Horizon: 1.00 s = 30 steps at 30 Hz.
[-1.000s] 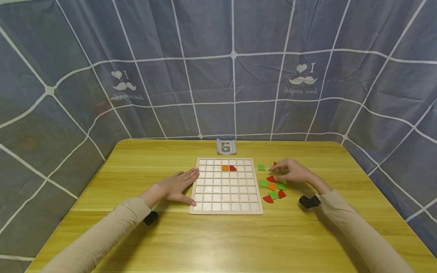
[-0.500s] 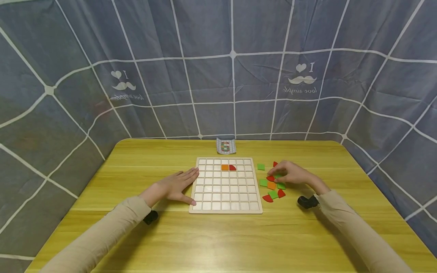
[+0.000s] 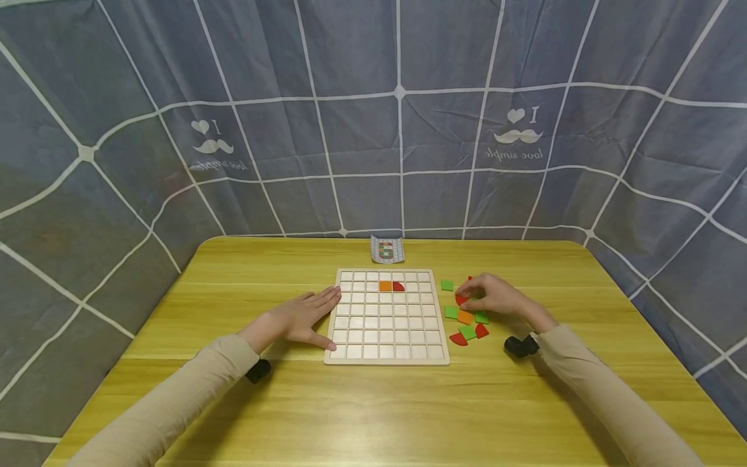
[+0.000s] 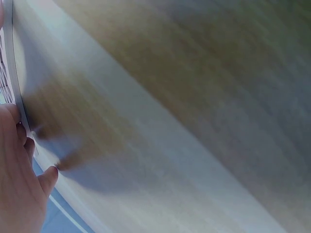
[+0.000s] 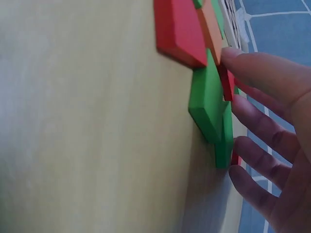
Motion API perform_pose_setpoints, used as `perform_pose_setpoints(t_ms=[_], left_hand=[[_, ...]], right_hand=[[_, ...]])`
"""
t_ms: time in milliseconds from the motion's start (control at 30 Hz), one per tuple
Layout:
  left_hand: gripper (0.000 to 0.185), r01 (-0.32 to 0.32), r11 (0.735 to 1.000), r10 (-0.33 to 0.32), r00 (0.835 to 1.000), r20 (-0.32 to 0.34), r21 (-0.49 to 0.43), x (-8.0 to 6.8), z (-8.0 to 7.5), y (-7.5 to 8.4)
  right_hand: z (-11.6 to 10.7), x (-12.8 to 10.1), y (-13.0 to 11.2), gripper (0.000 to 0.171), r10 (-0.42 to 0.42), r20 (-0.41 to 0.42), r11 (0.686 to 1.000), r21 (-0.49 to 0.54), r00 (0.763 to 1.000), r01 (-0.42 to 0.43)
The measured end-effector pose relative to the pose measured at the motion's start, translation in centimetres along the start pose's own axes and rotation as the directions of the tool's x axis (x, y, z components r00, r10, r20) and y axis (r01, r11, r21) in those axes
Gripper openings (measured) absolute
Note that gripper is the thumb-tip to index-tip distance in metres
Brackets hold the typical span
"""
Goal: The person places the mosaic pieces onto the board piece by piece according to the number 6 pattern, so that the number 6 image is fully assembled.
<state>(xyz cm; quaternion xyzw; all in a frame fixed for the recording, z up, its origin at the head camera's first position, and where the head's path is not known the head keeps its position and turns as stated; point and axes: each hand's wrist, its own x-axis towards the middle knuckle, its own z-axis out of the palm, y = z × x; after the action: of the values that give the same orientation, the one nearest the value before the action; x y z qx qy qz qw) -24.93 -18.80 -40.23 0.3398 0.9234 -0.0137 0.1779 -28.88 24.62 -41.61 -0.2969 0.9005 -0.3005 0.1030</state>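
A wooden grid board [image 3: 387, 363] lies mid-table, an orange square tile [image 3: 385, 286] and a red quarter-circle tile [image 3: 399, 286] side by side in its upper cells. My left hand [image 3: 300, 319] rests with straight fingers on the board's left edge; the left wrist view catches part of that hand [image 4: 19, 179]. Right of the board, my right hand [image 3: 496, 295] pinches another red quarter-circle tile [image 3: 461, 300] between thumb and fingers, among loose tiles. In the right wrist view that red tile [image 5: 227, 83] shows by the thumb, partly behind a green tile [image 5: 206, 99].
Around the right hand lie green square tiles [image 3: 447, 285], an orange tile [image 3: 464, 317] and red quarter-circle tiles [image 3: 458, 339]. Behind the board is a small pattern card [image 3: 387, 250]. A grey checked curtain [image 3: 362, 136] surrounds the table's back and sides.
My right fingers have drawn back from the far tiles and closed on the red quarter-circle tile, which has shifted slightly away from me. The left hand has stayed put.
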Motion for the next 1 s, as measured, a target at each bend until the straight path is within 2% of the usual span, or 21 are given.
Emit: perform_pose_setpoints(t_ms=[133,333,500,1000], left_hand=[[0.108,0.001,1.000,-0.001,1.000,0.002,0.002,0.04,-0.01,0.01],[0.108,0.003,1.000,-0.003,1.000,0.004,-0.010,0.06,0.03,0.01],[0.108,0.004,1.000,-0.004,1.000,0.002,-0.003,0.12,0.08,-0.07],[0.106,-0.003,1.000,0.003,1.000,0.003,0.002,0.07,0.14,-0.07]], right_hand=[[0.10,0.12,0.06,0.034,-0.021,0.003,1.000,-0.022,1.000,0.021],[-0.09,0.41,0.58,0.032,-0.077,0.064,0.997,0.007,0.995,0.077],[-0.38,0.63,0.54,0.032,-0.085,0.089,0.995,-0.044,0.992,0.089],[-0.72,0.34,-0.01,0.018,-0.070,0.030,0.970,-0.233,0.997,0.075]])
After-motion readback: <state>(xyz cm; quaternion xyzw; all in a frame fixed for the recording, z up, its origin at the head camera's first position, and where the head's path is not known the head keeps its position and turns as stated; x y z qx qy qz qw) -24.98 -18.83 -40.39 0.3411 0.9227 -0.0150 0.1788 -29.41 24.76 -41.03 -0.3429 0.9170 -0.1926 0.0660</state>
